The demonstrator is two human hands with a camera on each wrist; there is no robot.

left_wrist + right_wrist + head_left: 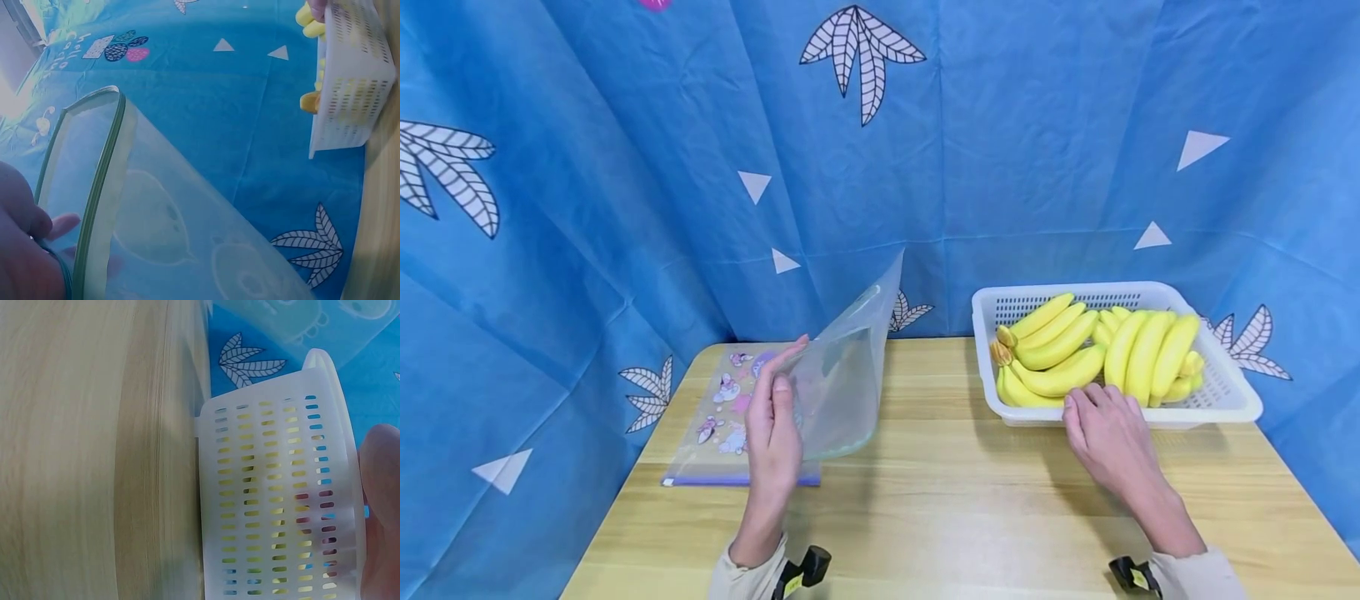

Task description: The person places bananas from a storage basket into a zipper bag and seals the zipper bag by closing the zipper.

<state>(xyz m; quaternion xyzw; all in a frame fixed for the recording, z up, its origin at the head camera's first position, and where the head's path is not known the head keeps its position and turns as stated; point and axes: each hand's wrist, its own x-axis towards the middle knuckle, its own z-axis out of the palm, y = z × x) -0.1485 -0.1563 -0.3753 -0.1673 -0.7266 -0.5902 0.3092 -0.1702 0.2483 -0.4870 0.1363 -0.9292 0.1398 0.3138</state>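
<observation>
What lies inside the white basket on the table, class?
The white basket holds yellow bananas, piled in bunches. The right hand rests at its front rim. Whatever lies beneath the bananas is covered.

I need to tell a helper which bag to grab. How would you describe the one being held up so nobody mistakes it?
On the wooden table, look left, away from the white basket of bananas. There the left hand holds a clear zip bag upright with its mouth open. Unlike the flat bags with cartoon prints lying beneath it, this one stands raised.
</observation>
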